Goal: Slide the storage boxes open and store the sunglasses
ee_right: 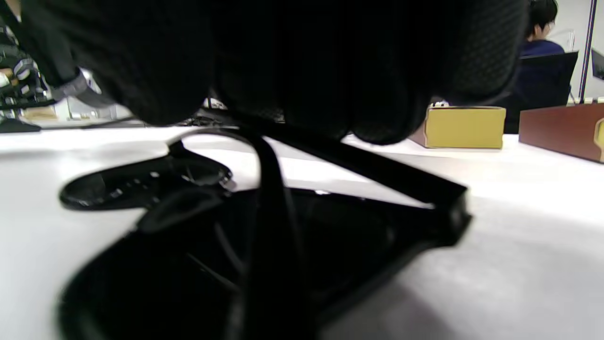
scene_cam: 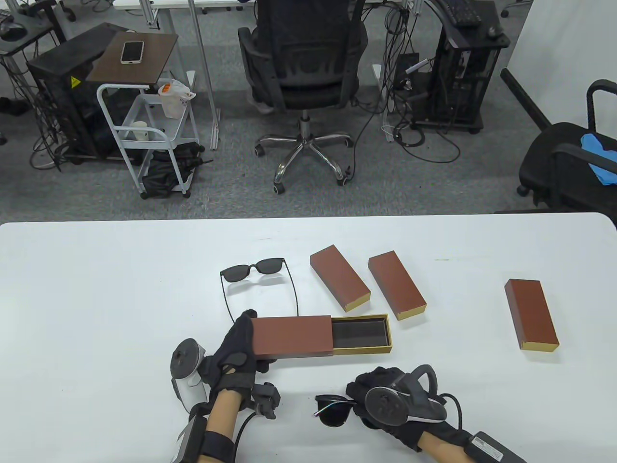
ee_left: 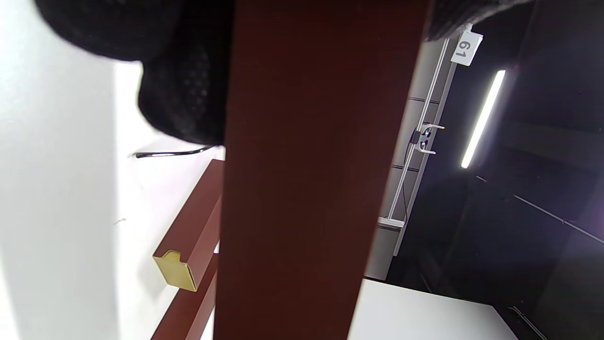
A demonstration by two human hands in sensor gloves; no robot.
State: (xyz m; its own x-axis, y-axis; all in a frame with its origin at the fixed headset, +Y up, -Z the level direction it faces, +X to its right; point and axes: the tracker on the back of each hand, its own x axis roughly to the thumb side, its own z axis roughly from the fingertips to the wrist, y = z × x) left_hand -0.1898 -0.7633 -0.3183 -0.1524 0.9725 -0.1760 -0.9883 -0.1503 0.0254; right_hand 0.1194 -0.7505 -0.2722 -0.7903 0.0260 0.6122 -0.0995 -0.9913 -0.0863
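A brown storage box [scene_cam: 294, 336] lies near the table's front, its gold drawer [scene_cam: 361, 334] slid out to the right and showing a dark lining. My left hand [scene_cam: 236, 348] grips the left end of its brown sleeve [ee_left: 302, 189]. My right hand [scene_cam: 381, 390] holds a folded pair of black sunglasses [scene_cam: 332, 410] just above the table, below the box; the right wrist view shows the folded sunglasses [ee_right: 264, 236] under my fingers [ee_right: 292, 61]. A second pair of sunglasses [scene_cam: 258, 277] lies unfolded behind the box, arms toward me.
Two shut brown boxes [scene_cam: 340, 276] [scene_cam: 396, 284] lie angled behind the drawer, and a third shut box [scene_cam: 531, 313] lies at the right. Beyond the table's [scene_cam: 96, 299] far edge stand an office chair [scene_cam: 301, 72] and a white cart [scene_cam: 144, 130].
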